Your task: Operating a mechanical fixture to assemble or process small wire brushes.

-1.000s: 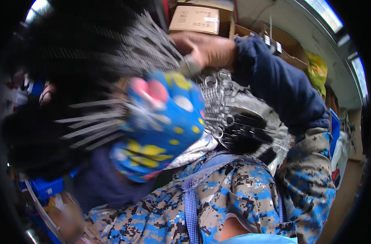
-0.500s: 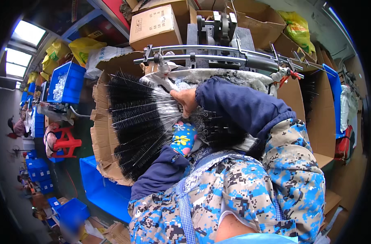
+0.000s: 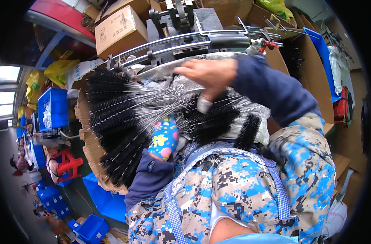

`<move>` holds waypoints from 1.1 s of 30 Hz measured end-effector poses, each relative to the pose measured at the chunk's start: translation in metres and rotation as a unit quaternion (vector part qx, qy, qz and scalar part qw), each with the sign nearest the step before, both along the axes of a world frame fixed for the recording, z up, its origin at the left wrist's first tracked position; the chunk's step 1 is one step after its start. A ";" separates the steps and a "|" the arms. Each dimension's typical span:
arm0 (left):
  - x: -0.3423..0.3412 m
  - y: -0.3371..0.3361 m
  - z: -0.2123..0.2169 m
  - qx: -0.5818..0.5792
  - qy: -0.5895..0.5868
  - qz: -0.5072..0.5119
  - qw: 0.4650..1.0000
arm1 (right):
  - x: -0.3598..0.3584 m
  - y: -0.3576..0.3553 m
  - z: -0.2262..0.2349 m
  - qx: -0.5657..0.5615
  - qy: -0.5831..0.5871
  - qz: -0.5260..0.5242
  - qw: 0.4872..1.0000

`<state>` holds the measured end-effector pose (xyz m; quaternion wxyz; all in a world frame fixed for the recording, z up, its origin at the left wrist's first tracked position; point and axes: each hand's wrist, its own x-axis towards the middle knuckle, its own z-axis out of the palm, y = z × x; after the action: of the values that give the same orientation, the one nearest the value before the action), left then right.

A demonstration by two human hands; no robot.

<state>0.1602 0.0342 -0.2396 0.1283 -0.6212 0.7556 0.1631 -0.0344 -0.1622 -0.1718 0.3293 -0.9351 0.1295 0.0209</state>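
Observation:
Bundles of black bristle wire brushes point(image 3: 116, 118) fan out to the left across my lap, their bare twisted-wire stems and looped ends meeting in the middle. My left hand point(image 3: 165, 136), in a blue glove or cuff with a flower pattern, sits among the stems; its fingers are hidden. Above the loops hovers my right hand point(image 3: 212, 75), fingers apart and holding nothing, with a white wrap on one fingertip. Beneath it lies another cluster of black brushes point(image 3: 214, 120), and a single brush point(image 3: 247, 131) rests to its right on white sheeting point(image 3: 260, 116).
Ahead stands a metal machine point(image 3: 181, 24) with a long rod point(image 3: 169, 38) across its front. Torn cardboard point(image 3: 88, 142) borders the brushes on the left. A closed carton point(image 3: 120, 32) stands far left, a blue bin point(image 3: 108, 199) lower left. A red stool point(image 3: 67, 164) stands further off.
My right hand has lifted off the wire stems and moved right, its fingers spreading. The loops and stems lie more exposed. The whole view has shifted, with the machine higher up.

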 end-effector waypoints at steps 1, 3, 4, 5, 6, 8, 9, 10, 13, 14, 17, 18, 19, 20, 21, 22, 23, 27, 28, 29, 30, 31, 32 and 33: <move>0.000 0.006 0.013 -0.028 0.018 -0.007 0.999 | -0.029 0.010 0.002 -0.026 -0.052 0.006 0.998; -0.010 0.007 0.031 -0.055 0.033 -0.046 0.997 | -0.066 0.047 -0.017 -0.122 -0.023 -0.060 0.990; -0.011 0.011 0.037 -0.064 0.030 -0.077 0.995 | -0.072 0.065 -0.032 -0.157 0.005 -0.102 0.982; -0.011 0.016 0.046 -0.070 0.024 -0.106 0.992 | -0.072 0.081 -0.055 -0.119 0.046 -0.137 0.982; -0.001 0.020 0.060 -0.003 0.024 -0.103 0.994 | -0.055 0.110 -0.085 -0.128 0.029 -0.180 0.975; -0.003 0.014 0.095 0.036 0.042 -0.126 0.990 | -0.051 0.133 -0.101 -0.151 0.022 -0.220 0.964; -0.006 0.012 0.103 0.035 0.054 -0.136 0.989 | -0.045 0.137 -0.101 -0.158 0.025 -0.226 0.961; -0.007 0.007 0.113 0.036 0.055 -0.143 0.988 | -0.043 0.130 -0.094 -0.123 -0.001 -0.228 0.966; -0.008 0.001 0.129 0.006 0.062 -0.141 0.988 | -0.065 0.103 -0.087 -0.076 -0.139 -0.244 0.957; -0.007 -0.002 0.131 -0.005 0.081 -0.159 0.984 | -0.083 0.096 -0.078 -0.045 -0.166 -0.253 0.952; 0.006 0.000 0.141 -0.020 0.063 -0.158 0.985 | -0.147 0.086 -0.050 -0.006 -0.142 -0.276 0.950; 0.013 0.004 0.141 -0.033 0.060 -0.155 0.986 | -0.164 0.093 -0.033 -0.068 -0.068 -0.258 0.961; 0.018 0.005 0.139 -0.045 0.058 -0.151 0.986 | -0.177 0.103 -0.022 -0.128 0.008 -0.237 0.963; 0.019 0.008 0.146 -0.047 0.052 -0.148 0.986 | -0.184 0.119 -0.024 -0.165 0.049 -0.203 0.964; 0.020 0.011 0.154 -0.042 0.047 -0.135 0.989 | -0.183 0.133 -0.031 -0.203 0.088 -0.167 0.961; 0.019 0.000 0.139 -0.030 0.068 -0.151 0.986 | -0.186 0.152 -0.046 -0.143 0.084 -0.188 0.968; 0.013 -0.002 0.139 -0.032 0.068 -0.153 0.985 | -0.182 0.159 -0.071 -0.249 0.045 -0.161 0.954; 0.002 -0.009 0.137 -0.040 0.076 -0.165 0.983 | -0.159 0.097 -0.079 -0.176 0.033 -0.274 0.945; 0.001 -0.011 0.137 -0.043 0.061 -0.172 0.982 | -0.156 0.086 -0.090 -0.170 -0.005 -0.291 0.942; 0.000 -0.013 0.138 -0.046 0.045 -0.179 0.982 | -0.151 0.079 -0.106 -0.164 -0.042 -0.306 0.937; 0.004 -0.014 0.138 -0.050 0.044 -0.171 0.983 | -0.136 0.072 -0.117 -0.153 -0.067 -0.310 0.936; 0.006 -0.015 0.140 -0.054 0.040 -0.165 0.984 | -0.116 0.069 -0.123 -0.151 -0.076 -0.301 0.938; 0.008 -0.018 0.143 -0.058 0.038 -0.163 0.984 | -0.099 0.072 -0.127 -0.156 -0.086 -0.276 0.945; 0.012 -0.017 0.147 -0.062 0.035 -0.155 0.985 | -0.081 0.080 -0.127 -0.160 -0.098 -0.245 0.951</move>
<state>0.1724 0.0175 -0.0928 0.0864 -0.4969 0.8558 0.1153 -0.1149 -0.0826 -0.2986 0.1811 -0.9124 0.3236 -0.1734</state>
